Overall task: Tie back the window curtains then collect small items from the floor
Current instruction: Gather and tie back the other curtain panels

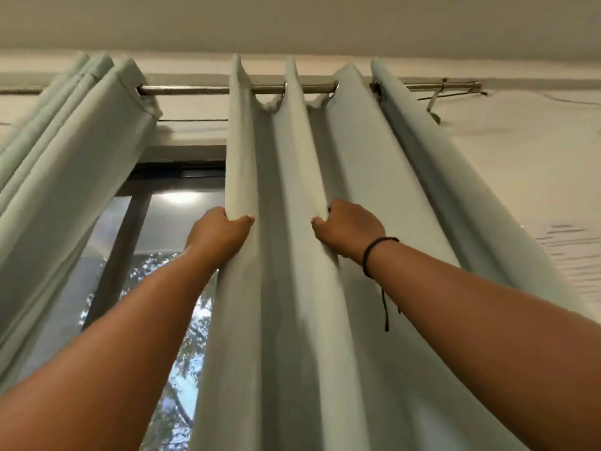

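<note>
- Pale green fabric forms the left curtain panel (65, 177), which hangs bunched in tight folds well to the left of both hands, threaded on the metal rod (188, 89) through an eyelet.
- Between that panel and the left hand, the window (156, 242) is exposed: a dark frame, a round light reflection in the glass, and tree foliage lower down.
- Left hand (218, 231): raised above head level, closed on the leading edge fold of the right curtain panel (292, 288). The thumb lies on the front of the fold and the fingers wrap behind it.
- The right curtain panel hangs from the same rod, directly above both hands, in several deep vertical folds that fall past the forearms to the bottom of the view.
- Right hand (349, 227): raised to the same level as the left hand, closed on the next fold to the right. The fingers are curled into the fabric, with the back of the hand facing the camera.
- A black cord bracelet (374, 252) circles the right wrist, with a loose end hanging below the forearm.
- To the right of the right hand, the rod ends at a bracket (439, 99) fixed to the cream wall (536, 164).
</note>
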The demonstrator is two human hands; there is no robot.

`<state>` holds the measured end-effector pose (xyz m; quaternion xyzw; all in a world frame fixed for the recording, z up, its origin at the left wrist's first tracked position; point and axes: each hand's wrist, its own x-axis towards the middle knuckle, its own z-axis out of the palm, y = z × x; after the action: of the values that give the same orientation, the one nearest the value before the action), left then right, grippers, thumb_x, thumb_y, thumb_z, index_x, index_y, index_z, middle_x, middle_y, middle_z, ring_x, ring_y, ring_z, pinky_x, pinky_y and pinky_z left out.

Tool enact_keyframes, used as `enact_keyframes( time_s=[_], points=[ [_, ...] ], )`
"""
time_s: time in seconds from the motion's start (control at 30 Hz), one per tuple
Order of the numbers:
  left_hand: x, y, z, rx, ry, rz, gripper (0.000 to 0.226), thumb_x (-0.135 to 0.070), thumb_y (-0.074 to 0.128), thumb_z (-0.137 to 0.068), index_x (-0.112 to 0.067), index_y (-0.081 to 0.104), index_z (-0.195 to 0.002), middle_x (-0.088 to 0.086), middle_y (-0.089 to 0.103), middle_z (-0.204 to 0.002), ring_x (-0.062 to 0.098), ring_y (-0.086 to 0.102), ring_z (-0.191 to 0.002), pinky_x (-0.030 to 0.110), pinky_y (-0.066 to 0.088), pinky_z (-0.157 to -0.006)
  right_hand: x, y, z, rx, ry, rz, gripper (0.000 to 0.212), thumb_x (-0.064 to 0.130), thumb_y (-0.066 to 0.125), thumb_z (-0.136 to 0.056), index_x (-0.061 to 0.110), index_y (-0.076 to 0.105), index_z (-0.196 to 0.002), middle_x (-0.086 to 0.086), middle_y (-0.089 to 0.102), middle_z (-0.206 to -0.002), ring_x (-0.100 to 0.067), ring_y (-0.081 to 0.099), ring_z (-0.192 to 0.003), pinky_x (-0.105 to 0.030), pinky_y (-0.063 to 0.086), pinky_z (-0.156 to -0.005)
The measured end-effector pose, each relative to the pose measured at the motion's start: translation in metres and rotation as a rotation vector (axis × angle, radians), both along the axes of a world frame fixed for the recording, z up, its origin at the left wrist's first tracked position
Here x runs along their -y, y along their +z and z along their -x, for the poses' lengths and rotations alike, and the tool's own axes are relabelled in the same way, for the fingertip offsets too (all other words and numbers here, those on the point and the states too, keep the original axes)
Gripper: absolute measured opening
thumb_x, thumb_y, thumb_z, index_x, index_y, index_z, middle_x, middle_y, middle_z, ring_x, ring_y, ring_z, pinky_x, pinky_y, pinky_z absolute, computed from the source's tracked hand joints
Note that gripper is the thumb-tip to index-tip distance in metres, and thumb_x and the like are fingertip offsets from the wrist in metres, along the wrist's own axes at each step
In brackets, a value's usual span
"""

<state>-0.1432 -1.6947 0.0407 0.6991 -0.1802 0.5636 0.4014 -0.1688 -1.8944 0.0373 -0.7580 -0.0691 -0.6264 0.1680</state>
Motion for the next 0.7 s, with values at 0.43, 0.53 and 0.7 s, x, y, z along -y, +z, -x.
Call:
enact_keyframes(
  time_s=[0.43, 0.53, 0.7],
  points=[
    [0.178, 0.025, 0.022, 0.124, 0.023, -0.021, 0.037, -0.029, 0.037, -0.101, -0.001, 0.060, -0.109, 0.019, 0.060, -0.114, 0.032, 0.053, -0.103, 0.030, 0.035, -0.083, 0.133, 0.019, 0.001, 0.026, -0.039, 0.113, 0.006, 0.020, 0.050, -0.080, 0.016, 0.054, -0.079, 0.001, 0.051, -0.068, -0.016, 0.046, -0.056, -0.022, 0.028, -0.048],
    [0.211, 0.037, 0.025, 0.139, 0.000, -0.044, 0.035, -0.026, 0.038, -0.101, -0.001, 0.059, -0.112, 0.016, 0.059, -0.116, 0.026, 0.052, -0.098, 0.027, 0.033, -0.082, 0.164, 0.029, 0.006, 0.055, -0.030, 0.153, 0.013, 0.028, 0.048, -0.086, 0.018, 0.054, -0.081, 0.001, 0.050, -0.072, -0.020, 0.049, -0.065, -0.023, 0.027, -0.049],
    [0.252, 0.052, 0.034, 0.180, -0.016, -0.067, 0.030, -0.019, 0.043, -0.098, 0.002, 0.060, -0.110, 0.021, 0.059, -0.121, 0.035, 0.052, -0.114, 0.026, 0.035, -0.085, 0.200, 0.042, 0.012, 0.087, -0.042, 0.157, 0.020, 0.033, 0.047, -0.089, 0.021, 0.052, -0.073, -0.001, 0.054, -0.079, -0.022, 0.054, -0.073, -0.027, 0.033, -0.056]
  ],
)
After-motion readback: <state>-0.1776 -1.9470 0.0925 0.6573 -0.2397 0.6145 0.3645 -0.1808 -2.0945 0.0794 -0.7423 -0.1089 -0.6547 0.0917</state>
